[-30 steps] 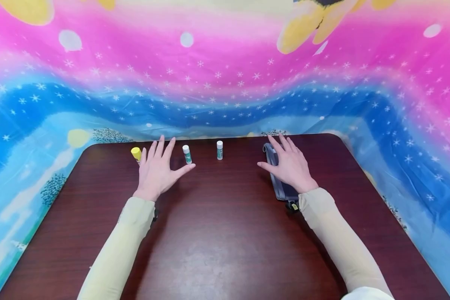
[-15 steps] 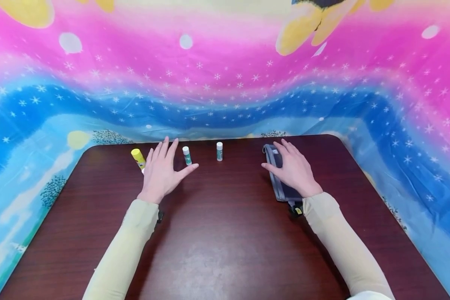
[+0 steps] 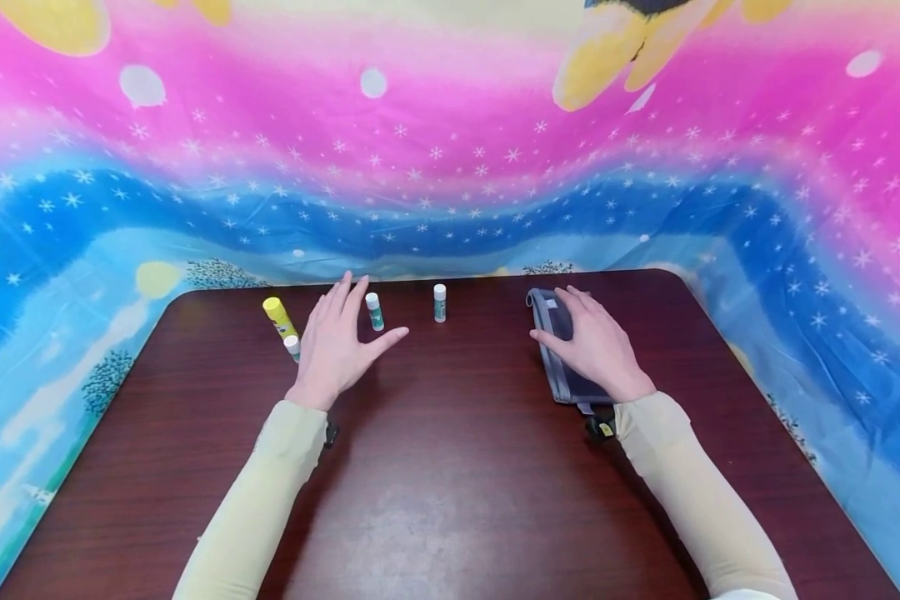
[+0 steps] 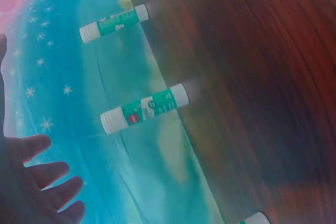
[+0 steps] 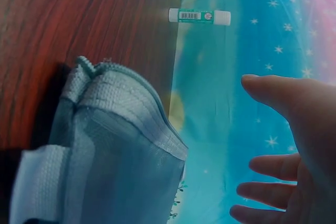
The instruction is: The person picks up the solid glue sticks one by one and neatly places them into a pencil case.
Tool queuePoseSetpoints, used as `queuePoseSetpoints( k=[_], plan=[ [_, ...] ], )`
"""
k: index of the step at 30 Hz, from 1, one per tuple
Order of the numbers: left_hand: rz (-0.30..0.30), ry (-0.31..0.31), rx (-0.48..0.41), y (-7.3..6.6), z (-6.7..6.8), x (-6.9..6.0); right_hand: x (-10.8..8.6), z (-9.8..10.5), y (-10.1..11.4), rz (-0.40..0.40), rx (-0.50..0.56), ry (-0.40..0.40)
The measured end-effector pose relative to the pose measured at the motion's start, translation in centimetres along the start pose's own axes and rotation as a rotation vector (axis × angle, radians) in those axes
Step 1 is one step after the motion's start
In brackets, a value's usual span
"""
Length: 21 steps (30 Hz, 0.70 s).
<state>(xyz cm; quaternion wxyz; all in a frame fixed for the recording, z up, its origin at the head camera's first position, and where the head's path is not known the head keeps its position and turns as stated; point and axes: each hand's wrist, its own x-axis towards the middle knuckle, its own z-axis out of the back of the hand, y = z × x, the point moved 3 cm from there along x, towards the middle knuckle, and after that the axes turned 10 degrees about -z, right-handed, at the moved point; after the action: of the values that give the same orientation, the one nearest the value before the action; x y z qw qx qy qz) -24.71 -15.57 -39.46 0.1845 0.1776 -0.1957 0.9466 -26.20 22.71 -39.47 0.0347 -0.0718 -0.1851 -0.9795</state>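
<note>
My left hand hovers over the table's left half with fingers spread, holding nothing. Just right of its fingers stands a green-and-white glue stick, and a second such glue stick stands farther right. Left of the hand are a yellow glue stick and a third white-capped one, partly hidden by the hand. My right hand is held above a grey mesh zip pouch, thumb apart from the fingers, nothing gripped. In the right wrist view the pouch lies beside the hand.
The dark wooden table reaches back to a printed cloth that hangs around its far and side edges. A wrist camera strap shows under the right sleeve.
Both hands have drifted slightly right and toward me. The yellow glue stick and the white-capped one by the left hand have come into fuller view. The glue sticks and pouch have stayed put.
</note>
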Motion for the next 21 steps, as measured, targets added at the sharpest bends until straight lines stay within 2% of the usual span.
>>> queuePoseSetpoints(
  k=[10,21],
  plan=[
    [-0.030,-0.056,-0.064,-1.4,-0.6,0.3,-0.8,0.5,-0.3,-0.006,0.021,-0.025],
    [-0.066,-0.060,-0.106,-3.0,-1.7,0.9,-1.8,0.9,-0.6,-0.008,0.034,-0.017]
  ],
)
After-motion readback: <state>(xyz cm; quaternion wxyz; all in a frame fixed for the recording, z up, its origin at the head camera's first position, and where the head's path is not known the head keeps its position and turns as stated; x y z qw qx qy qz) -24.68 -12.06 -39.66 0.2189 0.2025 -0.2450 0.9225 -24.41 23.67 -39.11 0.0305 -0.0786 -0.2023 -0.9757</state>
